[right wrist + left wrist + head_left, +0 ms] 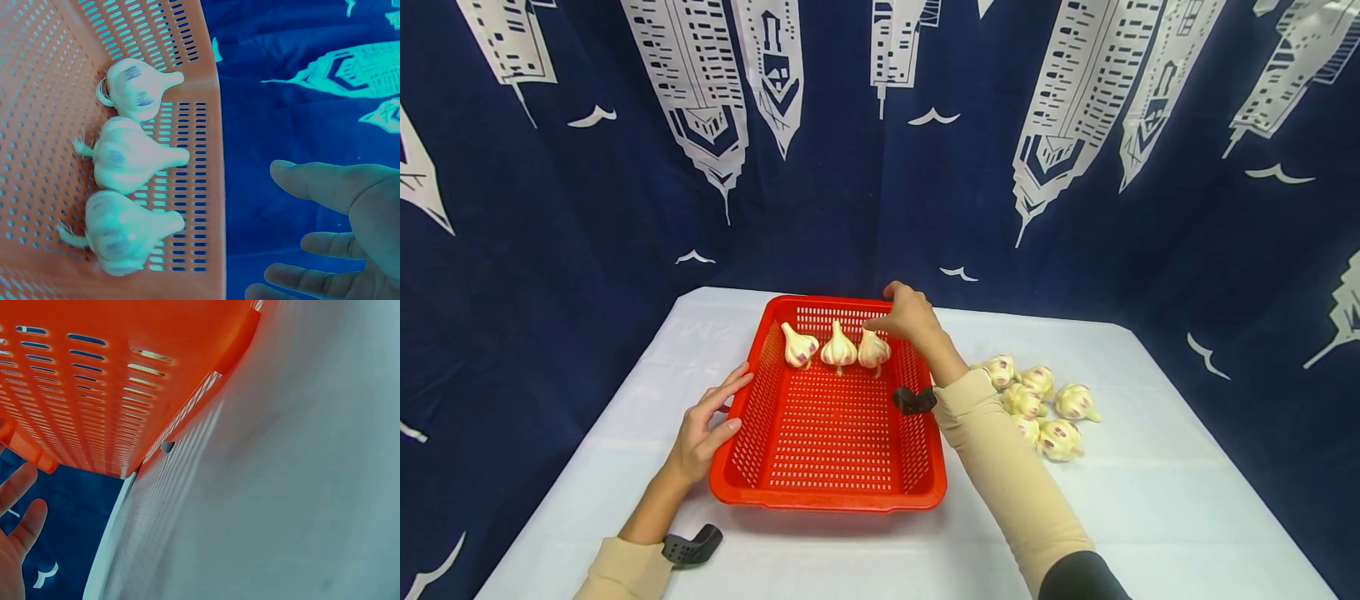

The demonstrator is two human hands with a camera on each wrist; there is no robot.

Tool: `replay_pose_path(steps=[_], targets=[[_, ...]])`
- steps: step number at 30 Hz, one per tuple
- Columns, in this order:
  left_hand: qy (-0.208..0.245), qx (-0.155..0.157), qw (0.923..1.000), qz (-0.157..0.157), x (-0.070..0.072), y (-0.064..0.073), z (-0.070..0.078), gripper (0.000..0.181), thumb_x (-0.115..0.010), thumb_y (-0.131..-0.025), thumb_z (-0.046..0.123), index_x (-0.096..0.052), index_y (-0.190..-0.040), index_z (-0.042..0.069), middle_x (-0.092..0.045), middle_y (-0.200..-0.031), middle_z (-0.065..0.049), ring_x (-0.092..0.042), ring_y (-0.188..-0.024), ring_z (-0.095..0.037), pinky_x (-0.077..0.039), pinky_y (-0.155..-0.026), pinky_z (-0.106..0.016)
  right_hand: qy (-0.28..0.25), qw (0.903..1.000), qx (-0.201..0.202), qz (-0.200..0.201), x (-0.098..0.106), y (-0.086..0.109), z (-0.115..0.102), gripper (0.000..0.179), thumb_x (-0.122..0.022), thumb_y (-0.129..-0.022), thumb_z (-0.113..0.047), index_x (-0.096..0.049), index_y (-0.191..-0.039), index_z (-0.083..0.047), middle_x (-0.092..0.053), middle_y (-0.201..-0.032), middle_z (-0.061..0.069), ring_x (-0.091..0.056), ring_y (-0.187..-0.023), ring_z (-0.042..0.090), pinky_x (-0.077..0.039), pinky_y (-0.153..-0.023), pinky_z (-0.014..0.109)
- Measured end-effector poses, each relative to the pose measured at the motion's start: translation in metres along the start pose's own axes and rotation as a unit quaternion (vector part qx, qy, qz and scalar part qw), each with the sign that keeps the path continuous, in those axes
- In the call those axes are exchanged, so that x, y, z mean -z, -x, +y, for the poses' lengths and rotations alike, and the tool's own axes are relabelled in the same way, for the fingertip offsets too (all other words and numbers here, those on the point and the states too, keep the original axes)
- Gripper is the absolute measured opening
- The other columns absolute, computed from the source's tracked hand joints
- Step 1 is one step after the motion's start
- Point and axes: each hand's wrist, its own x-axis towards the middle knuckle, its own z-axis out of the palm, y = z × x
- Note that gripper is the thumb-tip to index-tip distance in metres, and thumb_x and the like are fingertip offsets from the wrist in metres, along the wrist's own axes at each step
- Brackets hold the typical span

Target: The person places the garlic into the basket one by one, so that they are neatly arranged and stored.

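Three garlic bulbs stand in a row along the far wall of a red plastic basket (829, 499): a left bulb (800, 348), a middle bulb (838, 350) and a right bulb (873, 353). Over the basket's far right corner is my right hand (913, 320), its fingers spread and holding nothing. In the right wrist view a gap separates that hand (375, 219) from the nearest garlic bulb (122, 234). My left hand (703, 429) rests at the basket's left rim with fingers extended. Part of it (15, 531) shows beside the basket wall (81, 394) in the left wrist view.
Several more garlic bulbs (1060, 439) lie in a loose pile on the white table (1157, 500), right of the basket and beyond my right forearm. A dark blue curtain (880, 217) with white building prints hangs behind the table's far edge.
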Motion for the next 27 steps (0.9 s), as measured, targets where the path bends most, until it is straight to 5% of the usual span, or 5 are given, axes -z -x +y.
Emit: replay_pose_path(steps=[27], targets=[[-0.002,0.002,1.0000,0.004,-0.001,0.000,0.004,0.057,-0.050,-0.080,0.005,-0.055,-0.136,-0.006,-0.045,-0.147,-0.023,-0.050,-0.112,-0.010,-0.039,-0.083,-0.023,-0.036,0.9946,0.085,0.046,0.037,0.062,0.026,0.066,-0.079,-0.081,-0.034,-0.053,-0.134,-0.005,-0.065,-0.120,0.019,-0.063,-0.103,0.033,-0.054,-0.081,0.045]])
